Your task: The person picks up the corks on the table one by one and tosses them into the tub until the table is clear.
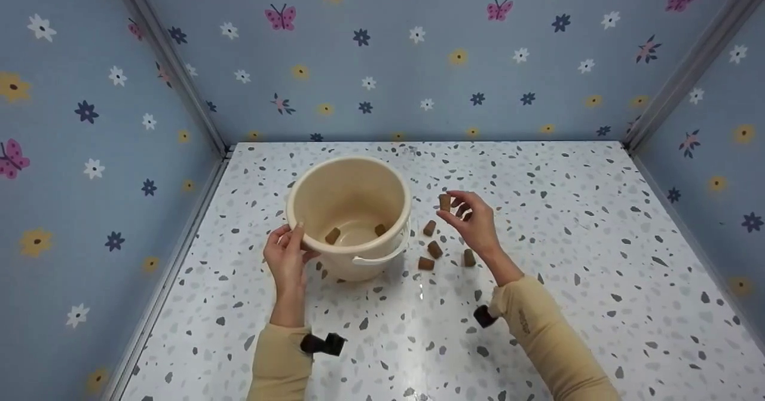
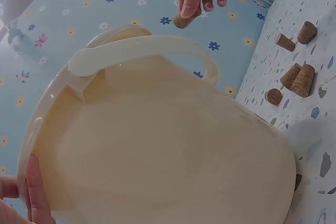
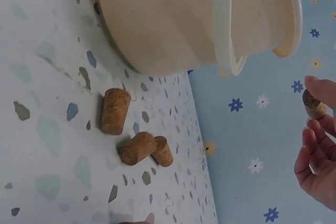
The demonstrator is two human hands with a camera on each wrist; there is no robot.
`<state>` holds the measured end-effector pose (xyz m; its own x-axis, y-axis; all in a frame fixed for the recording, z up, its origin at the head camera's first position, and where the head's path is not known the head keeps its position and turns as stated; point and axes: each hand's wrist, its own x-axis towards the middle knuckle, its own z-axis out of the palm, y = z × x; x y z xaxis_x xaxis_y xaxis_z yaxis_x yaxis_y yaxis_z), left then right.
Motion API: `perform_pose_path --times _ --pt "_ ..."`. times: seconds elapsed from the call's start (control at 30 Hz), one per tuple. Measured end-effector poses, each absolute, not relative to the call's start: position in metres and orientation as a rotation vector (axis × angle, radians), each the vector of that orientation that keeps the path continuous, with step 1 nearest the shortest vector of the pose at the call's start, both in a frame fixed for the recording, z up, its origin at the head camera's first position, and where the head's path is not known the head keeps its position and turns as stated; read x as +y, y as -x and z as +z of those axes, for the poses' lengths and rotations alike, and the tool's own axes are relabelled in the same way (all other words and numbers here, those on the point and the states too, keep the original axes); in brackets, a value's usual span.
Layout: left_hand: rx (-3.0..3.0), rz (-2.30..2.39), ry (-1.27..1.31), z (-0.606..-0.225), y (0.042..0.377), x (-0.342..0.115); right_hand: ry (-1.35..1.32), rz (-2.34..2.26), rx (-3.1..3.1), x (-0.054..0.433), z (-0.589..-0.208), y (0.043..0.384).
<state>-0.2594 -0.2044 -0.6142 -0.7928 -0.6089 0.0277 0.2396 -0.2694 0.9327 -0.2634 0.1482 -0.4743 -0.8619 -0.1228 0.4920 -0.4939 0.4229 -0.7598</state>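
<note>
A cream plastic bucket (image 1: 352, 263) with a white handle (image 1: 382, 256) stands on the speckled table. My left hand (image 1: 285, 260) grips its near-left rim, thumb over the edge. Two corks, one at the left (image 1: 333, 235) and one at the right (image 1: 381, 229), lie inside on the bottom. To the right of the bucket my right hand (image 1: 478, 225) pinches a tapered cork (image 1: 444, 202) between thumb and fingertips, above the table. In the right wrist view this cork (image 3: 315, 105) is apart from the bucket. Several loose corks (image 1: 434, 249) lie below that hand.
The white, grey-speckled tabletop (image 1: 574, 222) spreads around the bucket. Blue floral panels enclose it at the back (image 1: 394, 54), left (image 1: 107, 210) and right (image 1: 717, 150). Each sleeve bears a small black device at the wrist, as on the left one (image 1: 323, 344).
</note>
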Motion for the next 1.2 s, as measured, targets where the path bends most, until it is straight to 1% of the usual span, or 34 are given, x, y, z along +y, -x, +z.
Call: perform_pose_path --times 0.13,0.37,0.57,0.77,1.0,1.2 --pt "-1.431 -2.101 -0.452 -0.614 0.260 -0.205 -0.581 1.436 -2.281 0.135 -0.459 0.259" --pt "-1.431 -2.102 -0.434 -0.613 0.260 -0.204 -0.682 1.489 -2.231 0.109 -0.415 0.235" --pt "-1.411 -2.115 -0.416 -0.613 0.261 -0.203 -0.755 1.494 -2.253 0.092 -0.399 0.227" --pt "-1.408 -2.114 -0.439 -0.613 0.261 -0.203 -0.805 1.542 -2.265 0.073 -0.393 0.224" --pt "-1.417 -2.109 -0.457 -0.613 0.259 -0.202 -0.835 1.574 -2.269 0.056 -0.414 0.240" --pt "-1.427 -2.101 -0.460 -0.611 0.258 -0.202 -0.863 1.537 -2.264 0.049 -0.418 0.243"
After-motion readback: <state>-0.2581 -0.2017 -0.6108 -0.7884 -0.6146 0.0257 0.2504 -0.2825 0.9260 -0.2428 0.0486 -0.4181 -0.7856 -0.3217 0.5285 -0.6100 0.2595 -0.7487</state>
